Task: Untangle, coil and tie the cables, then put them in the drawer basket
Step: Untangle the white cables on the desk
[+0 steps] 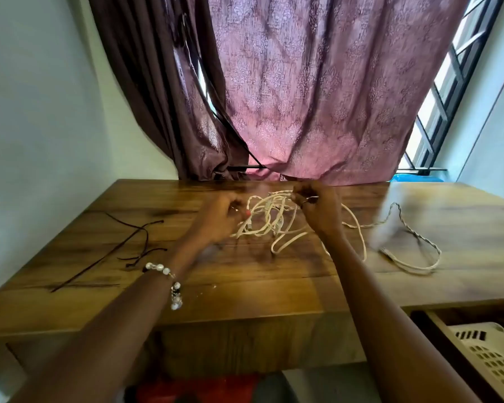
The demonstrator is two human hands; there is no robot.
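Note:
A tangle of cream-white cables (pixel 269 221) lies on the wooden table (pixel 245 286) near its far edge. My left hand (pixel 218 218) grips strands at the tangle's left side. My right hand (pixel 317 207) pinches a strand at its upper right, lifted slightly off the wood. A braided cable (pixel 413 245) trails in loops to the right on the table. Several dark thin ties (pixel 128 245) lie on the table at the left. A cream perforated basket (pixel 489 353) sits in the open drawer at the lower right.
A purple patterned curtain (pixel 317 97) hangs right behind the table's far edge. A barred window (pixel 448 97) shows at the right. The wall stands close on the left. Something red (pixel 195 388) lies under the table.

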